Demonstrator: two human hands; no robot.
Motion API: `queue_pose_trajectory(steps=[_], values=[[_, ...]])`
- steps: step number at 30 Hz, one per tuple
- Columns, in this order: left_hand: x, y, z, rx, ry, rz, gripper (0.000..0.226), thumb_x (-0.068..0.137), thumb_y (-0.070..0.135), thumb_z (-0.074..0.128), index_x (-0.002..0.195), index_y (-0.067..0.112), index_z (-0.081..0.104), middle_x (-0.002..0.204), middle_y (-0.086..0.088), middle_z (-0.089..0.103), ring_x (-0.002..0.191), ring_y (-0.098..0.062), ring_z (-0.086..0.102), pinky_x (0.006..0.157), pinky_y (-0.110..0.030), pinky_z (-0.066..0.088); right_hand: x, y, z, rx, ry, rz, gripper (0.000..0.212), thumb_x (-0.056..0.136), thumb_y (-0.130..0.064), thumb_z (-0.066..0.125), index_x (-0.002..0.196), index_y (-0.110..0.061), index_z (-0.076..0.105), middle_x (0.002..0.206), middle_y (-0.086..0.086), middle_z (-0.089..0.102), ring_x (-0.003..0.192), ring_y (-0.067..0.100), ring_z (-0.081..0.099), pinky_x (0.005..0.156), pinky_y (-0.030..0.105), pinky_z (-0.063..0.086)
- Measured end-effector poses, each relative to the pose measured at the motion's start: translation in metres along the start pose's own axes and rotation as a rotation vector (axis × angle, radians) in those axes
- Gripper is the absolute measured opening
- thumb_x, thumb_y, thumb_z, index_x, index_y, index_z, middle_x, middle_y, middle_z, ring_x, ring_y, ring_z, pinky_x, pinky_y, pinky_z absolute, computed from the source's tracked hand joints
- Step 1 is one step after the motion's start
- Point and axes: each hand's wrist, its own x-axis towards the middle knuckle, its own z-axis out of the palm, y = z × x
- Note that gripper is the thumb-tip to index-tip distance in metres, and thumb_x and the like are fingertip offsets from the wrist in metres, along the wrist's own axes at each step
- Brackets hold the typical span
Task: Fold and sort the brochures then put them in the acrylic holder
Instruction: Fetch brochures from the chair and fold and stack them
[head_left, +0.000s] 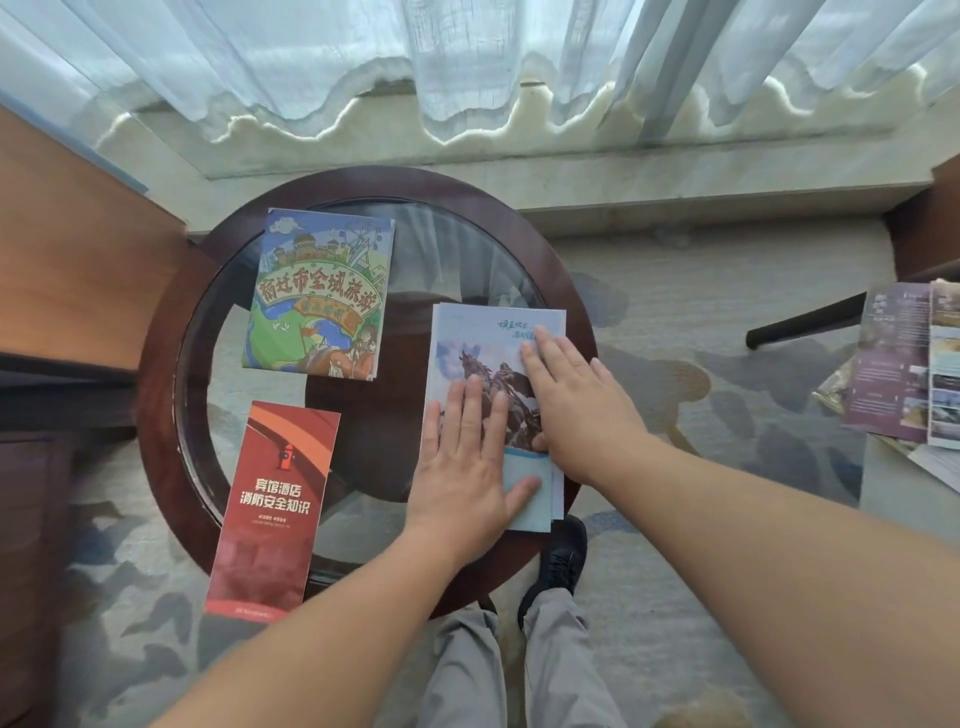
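**Smooth glass and an overhanging leaflet threaten the fold**

Nearest, the red fire-safety leaflet (275, 499) hangs well over the near rim of the round glass-topped table (156, 395). A brush from the left forearm could tip it to the carpet.

Just beyond, at the right side of the table, both hands lie flat on the blue horse-statue brochure (467, 338). The left hand (462, 462) and right hand (566, 400) have straight fingers, pressing and grasping nothing. Its layers look slightly fanned at the near right edge, so pressing now may crease it crooked. An uneven push on the smooth glass could also slide it off the right rim.

At the far left lies the illustrated tourist-map brochure (322, 291), apart from the others. The acrylic holder is not in view.
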Motion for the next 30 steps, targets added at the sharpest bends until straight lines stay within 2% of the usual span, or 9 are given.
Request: queue_pose_trajectory(steps=[2, 4, 6, 9, 11, 13, 17, 21, 30], values=[[-0.007, -0.002, 0.002, 0.027, -0.037, 0.03, 0.089, 0.088, 0.069, 0.016, 0.153, 0.012, -0.004, 0.16, -0.021, -0.011, 0.149, -0.033, -0.012, 0.119, -0.048, -0.006, 0.002, 0.002, 0.003, 0.007, 0.009, 0.011, 0.095, 0.093, -0.021, 0.062, 0.156, -0.018, -0.009, 0.164, -0.001, -0.018, 0.152, 0.017, -0.011, 0.122, 0.042, 0.009], [-0.006, -0.003, 0.002, 0.043, -0.099, 0.028, 0.087, 0.086, 0.071, 0.002, 0.145, 0.015, -0.029, 0.153, -0.018, -0.034, 0.144, -0.031, -0.032, 0.116, -0.048, -0.02, 0.003, 0.003, 0.003, -0.001, 0.008, 0.012, 0.095, 0.093, -0.021, 0.062, 0.156, -0.018, -0.009, 0.165, 0.0, -0.017, 0.152, 0.017, -0.01, 0.122, 0.042, 0.008], [-0.005, 0.001, -0.001, 0.05, -0.13, 0.015, 0.086, 0.086, 0.071, 0.002, 0.141, 0.016, -0.036, 0.152, -0.016, -0.039, 0.141, -0.031, -0.036, 0.114, -0.047, -0.025, 0.001, 0.001, 0.002, -0.011, 0.007, 0.006, 0.094, 0.093, -0.023, 0.062, 0.157, -0.017, -0.007, 0.165, 0.001, -0.014, 0.152, 0.018, -0.008, 0.122, 0.041, 0.007], [-0.004, 0.004, -0.018, 0.047, -0.175, -0.003, 0.092, 0.091, 0.069, 0.025, 0.154, 0.015, -0.014, 0.161, -0.018, -0.017, 0.148, -0.033, -0.018, 0.118, -0.049, -0.011, -0.015, -0.004, 0.002, 0.049, 0.03, 0.004, 0.088, 0.094, -0.022, 0.059, 0.157, -0.015, -0.002, 0.166, 0.003, -0.007, 0.152, 0.019, -0.004, 0.123, 0.039, 0.009], [-0.001, 0.002, -0.039, 0.016, -0.158, -0.019, 0.08, 0.091, 0.063, 0.038, 0.153, 0.017, 0.015, 0.161, -0.017, 0.008, 0.148, -0.034, 0.004, 0.119, -0.048, 0.004, -0.037, -0.009, 0.005, 0.14, 0.05, 0.01, 0.084, 0.095, -0.022, 0.059, 0.157, -0.014, 0.003, 0.166, 0.004, -0.001, 0.152, 0.019, 0.0, 0.123, 0.036, 0.012], [0.005, 0.004, -0.061, -0.009, -0.114, -0.005, 0.065, 0.092, 0.055, 0.043, 0.145, 0.02, 0.03, 0.154, -0.011, 0.026, 0.143, -0.032, 0.019, 0.116, -0.045, 0.016, -0.064, -0.007, 0.004, 0.268, 0.061, 0.06, 0.079, 0.097, -0.023, 0.057, 0.157, -0.016, 0.007, 0.166, 0.003, 0.003, 0.152, 0.019, 0.003, 0.122, 0.035, 0.013], [0.016, 0.048, -0.098, -0.025, -0.089, 0.149, 0.06, 0.091, 0.046, 0.045, 0.144, 0.021, 0.032, 0.148, -0.006, 0.035, 0.137, -0.028, 0.029, 0.112, -0.042, 0.024, -0.129, 0.036, -0.015, 0.439, 0.152, 0.238, 0.066, 0.099, -0.031, 0.05, 0.156, -0.021, 0.017, 0.16, -0.001, 0.023, 0.147, 0.019, 0.022, 0.117, 0.038, 0.027], [0.017, 0.132, -0.129, -0.084, -0.088, 0.269, 0.058, 0.089, 0.043, 0.048, 0.142, 0.022, 0.038, 0.138, -0.004, 0.047, 0.128, -0.027, 0.041, 0.104, -0.04, 0.035, -0.205, 0.104, -0.037, 0.514, 0.287, 0.434, 0.051, 0.098, -0.03, 0.048, 0.148, -0.022, 0.037, 0.145, 0.002, 0.045, 0.129, 0.024, 0.046, 0.101, 0.037, 0.042], [0.004, 0.349, -0.148, -0.095, -0.161, 0.468, 0.053, 0.093, 0.039, 0.046, 0.142, 0.021, 0.039, 0.136, -0.007, 0.05, 0.127, -0.028, 0.045, 0.105, -0.04, 0.038, -0.356, 0.262, 0.001, 0.675, 0.403, 0.725, 0.045, 0.096, -0.026, 0.048, 0.14, -0.023, 0.047, 0.142, 0.001, 0.048, 0.125, 0.023, 0.05, 0.096, 0.035, 0.045]])
